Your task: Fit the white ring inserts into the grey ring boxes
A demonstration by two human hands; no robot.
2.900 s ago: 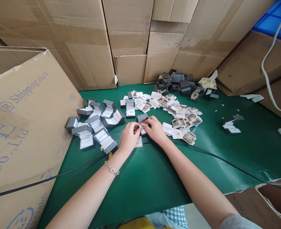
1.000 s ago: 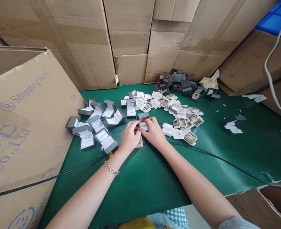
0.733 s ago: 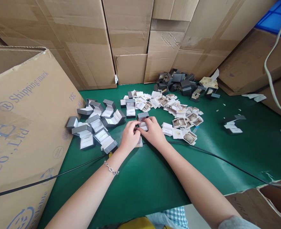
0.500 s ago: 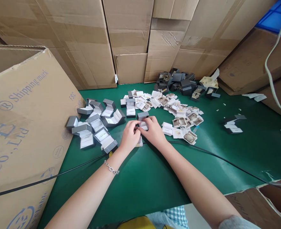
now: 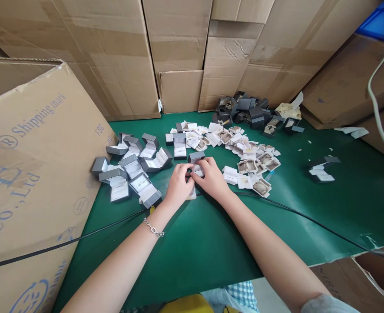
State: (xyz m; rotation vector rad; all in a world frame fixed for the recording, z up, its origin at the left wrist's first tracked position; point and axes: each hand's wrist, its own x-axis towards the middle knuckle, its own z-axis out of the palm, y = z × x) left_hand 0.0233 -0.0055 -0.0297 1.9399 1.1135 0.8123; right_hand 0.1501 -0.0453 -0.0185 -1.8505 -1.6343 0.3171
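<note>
My left hand and my right hand meet over a small open grey jewellery box on the green table. The fingers of both are curled around its white inside, and its grey lid stands up behind them. A white card lies under my left hand. To the left sit several open grey boxes with white linings. To the right lie several white cards and inserts.
A big cardboard carton marked "Shipping mark" stands at the left. Stacked cartons wall off the back. A heap of dark grey boxes lies at the back. A black cable crosses the table. Another small box sits at the right.
Both hands have stayed on the same grey box, with only small finger movements. The view has shifted slightly.
</note>
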